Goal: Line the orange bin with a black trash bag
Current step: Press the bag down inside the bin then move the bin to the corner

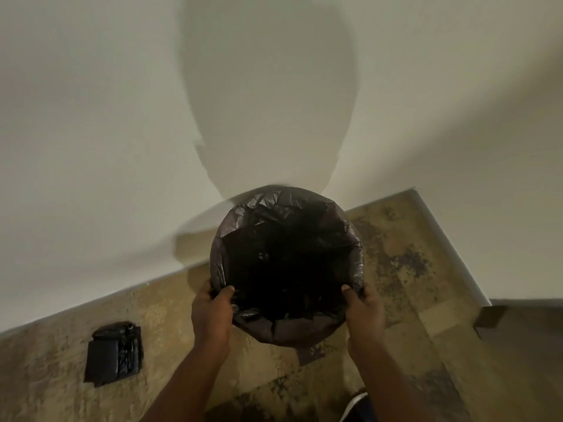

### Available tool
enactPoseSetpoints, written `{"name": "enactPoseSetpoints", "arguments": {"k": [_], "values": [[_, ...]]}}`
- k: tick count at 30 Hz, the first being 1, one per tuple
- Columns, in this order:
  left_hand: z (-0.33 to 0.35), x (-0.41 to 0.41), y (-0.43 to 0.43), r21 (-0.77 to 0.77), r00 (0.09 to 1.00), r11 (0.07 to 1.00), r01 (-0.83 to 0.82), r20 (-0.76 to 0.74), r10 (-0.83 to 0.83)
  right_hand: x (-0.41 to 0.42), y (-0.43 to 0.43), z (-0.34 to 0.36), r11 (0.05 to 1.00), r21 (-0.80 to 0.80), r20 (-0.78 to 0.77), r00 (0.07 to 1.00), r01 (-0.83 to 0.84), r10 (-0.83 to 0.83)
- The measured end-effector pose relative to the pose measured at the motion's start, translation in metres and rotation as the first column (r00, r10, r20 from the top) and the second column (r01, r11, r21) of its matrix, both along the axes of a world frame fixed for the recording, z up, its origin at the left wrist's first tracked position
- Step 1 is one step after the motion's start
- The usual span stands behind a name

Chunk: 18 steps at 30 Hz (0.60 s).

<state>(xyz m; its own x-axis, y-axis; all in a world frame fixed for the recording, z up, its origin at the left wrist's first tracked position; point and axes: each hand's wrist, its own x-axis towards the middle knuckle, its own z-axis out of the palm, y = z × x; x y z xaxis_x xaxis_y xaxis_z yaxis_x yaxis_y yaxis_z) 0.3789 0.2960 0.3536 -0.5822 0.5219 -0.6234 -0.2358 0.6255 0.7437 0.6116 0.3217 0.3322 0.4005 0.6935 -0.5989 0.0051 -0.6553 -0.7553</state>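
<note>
A round bin stands on the floor by the wall, its orange body hidden from above by a black trash bag (286, 260) that fills the inside and folds out over the whole rim. My left hand (211, 312) grips the bag-covered rim at the near left, thumb inside. My right hand (364, 312) grips the rim at the near right in the same way. Crinkled plastic hangs over the near edge between my hands.
A folded pack of black trash bags (114, 353) lies on the mottled tan floor (411, 284) to the left. A white wall (122, 117) rises behind the bin, with a white baseboard corner (451, 239) at the right. A shoe tip (358, 403) shows at the bottom.
</note>
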Motion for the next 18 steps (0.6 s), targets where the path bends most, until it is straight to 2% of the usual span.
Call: {"name": "enactPoseSetpoints", "arguments": {"k": [12,18], "values": [[0.036,0.189,0.080,-0.018,0.999,0.999,0.040,0.019,-0.040,0.189,0.052,0.054,0.996,0.059,0.053,0.996,0.072,-0.075],[0.016,0.280,0.130,-0.003,0.989,0.995,0.101,0.107,-0.100,0.283,0.083,0.031,0.992,0.056,0.168,0.978,0.115,-0.123]]}}
